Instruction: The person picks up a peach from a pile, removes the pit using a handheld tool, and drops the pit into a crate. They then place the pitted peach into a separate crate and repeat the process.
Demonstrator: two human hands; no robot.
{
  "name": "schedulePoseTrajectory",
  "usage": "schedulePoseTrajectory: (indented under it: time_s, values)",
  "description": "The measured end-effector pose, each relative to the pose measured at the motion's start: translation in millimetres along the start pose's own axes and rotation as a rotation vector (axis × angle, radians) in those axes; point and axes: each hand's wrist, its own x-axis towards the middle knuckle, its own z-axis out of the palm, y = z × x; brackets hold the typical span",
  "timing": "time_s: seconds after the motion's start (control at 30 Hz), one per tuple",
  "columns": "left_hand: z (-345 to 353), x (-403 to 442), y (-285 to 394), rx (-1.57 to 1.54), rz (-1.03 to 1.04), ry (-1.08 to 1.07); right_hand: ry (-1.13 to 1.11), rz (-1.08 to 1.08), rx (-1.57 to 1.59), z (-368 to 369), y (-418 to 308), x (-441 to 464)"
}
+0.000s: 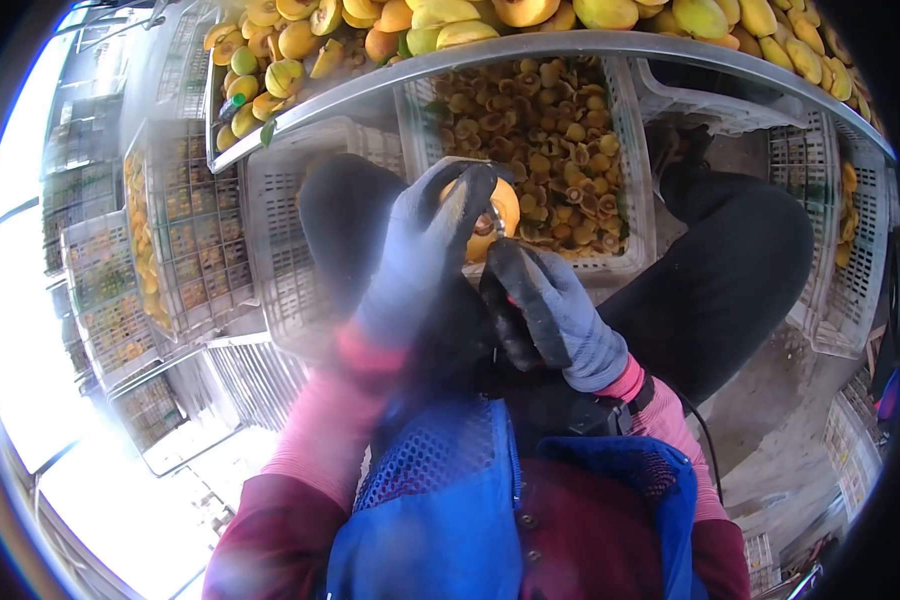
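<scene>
Near the crate (pixel 638 200): my left hand (pixel 422 235) pinches a cut fruit (pixel 510 206).
Crate's near side: my right hand (pixel 560 325) grips a tool (pixel 498 224).
Beyond crate: tray (pixel 570 40).

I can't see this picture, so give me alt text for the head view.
A gloved left hand holds a cut orange fruit; the gloved right hand holds a metal tool to it. Beyond are a crate of small fruit pieces and a tray of yellow fruit.

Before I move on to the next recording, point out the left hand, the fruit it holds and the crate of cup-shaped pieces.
Left hand (pixel 407 255): head view, back of the glove.
Fruit (pixel 509 203): head view, orange flesh.
Crate (pixel 639 195): head view, its right wall.
</scene>
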Motion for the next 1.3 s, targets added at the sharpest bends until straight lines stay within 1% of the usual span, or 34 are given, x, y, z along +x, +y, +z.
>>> schedulePoseTrajectory:
  time_s: [0.03,0.07,0.13,0.17,0.23,0.27,0.3,0.37,0.47,0.57,0.63,0.73,0.77,0.87,0.9,0.97,1.0,1.03,1.07,1.13,1.17,1.27,1.3]
  values:
    - [2.6,0.5,1.7,0.002,0.017,0.048,-0.032,0.062,0.098,4.2,-8.4,-4.6]
    - [4.4,-0.7,3.4,0.003,-0.011,0.056,-0.062,0.124,0.195,5.7,-11.7,-7.4]
    - [5.9,-4.1,6.5,0.006,-0.059,0.076,-0.083,0.179,0.178,0.1,-5.4,-6.0]
    - [2.7,-6.8,6.0,0.031,-0.129,0.011,-0.095,0.208,0.171,-1.5,-2.6,-5.7]
    - [5.1,-8.9,0.4,-0.028,-0.162,0.053,0.008,0.112,0.063,9.3,-0.5,-4.5]
    - [6.5,-9.5,-1.2,-0.060,-0.177,0.073,0.038,0.098,0.027,11.0,0.4,-4.4]
    - [6.2,-11.2,-0.1,-0.024,-0.149,0.080,0.070,0.086,-0.010,12.6,1.3,-4.3]
    - [4.9,-13.6,3.3,0.050,-0.090,0.092,0.087,0.128,-0.044,10.5,3.7,-3.0]
    - [8.3,-10.9,2.0,0.209,0.153,0.139,-0.005,0.122,0.078,13.9,1.1,-7.0]
    - [11.6,-12.0,-0.3,0.125,0.048,0.099,-0.095,0.332,0.287,2.5,0.9,-9.3]
    - [9.3,-11.5,-3.2,0.064,0.015,0.057,-0.141,0.334,0.316,-1.5,4.7,-5.8]
    - [11.8,-13.1,-2.3,-0.042,-0.100,0.074,-0.192,0.340,0.378,-4.3,10.0,-5.3]
    - [14.2,-15.1,-4.2,-0.100,-0.091,0.097,-0.209,0.339,0.397,-4.9,10.3,-4.6]
    - [11.9,-14.6,-8.7,-0.041,-0.096,0.059,-0.202,0.345,0.374,-6.7,13.1,-5.4]
    - [10.4,-14.4,-12.9,-0.184,-0.192,0.025,-0.186,0.339,0.330,-7.0,12.4,-5.8]
    - [8.0,-12.7,-18.5,-0.225,-0.233,-0.023,-0.151,0.325,0.244,-6.9,9.9,-7.6]
    - [7.6,-12.3,-20.1,-0.245,-0.250,-0.048,-0.157,0.330,0.267,-7.0,10.6,-8.3]
    - [8.8,-14.2,-20.7,-0.270,-0.273,-0.022,-0.165,0.333,0.288,-6.9,11.3,-7.9]
    - [8.7,-15.4,-17.9,-0.205,-0.233,-0.029,-0.174,0.337,0.310,-6.7,12.9,-7.2]
    - [8.6,-16.2,-11.9,-0.071,-0.156,-0.046,-0.267,0.365,0.443,-12.7,19.2,-3.6]
    - [11.5,-17.1,-12.8,0.014,-0.055,0.003,-0.310,0.380,0.512,-14.7,21.7,-3.5]
    - [15.6,-15.5,-8.7,-0.190,-0.091,-0.011,-0.406,0.421,0.639,-9.8,18.6,-5.8]
    - [18.7,-19.4,-10.3,-0.381,-0.118,0.003,-0.406,0.409,0.636,-9.4,19.4,-6.0]
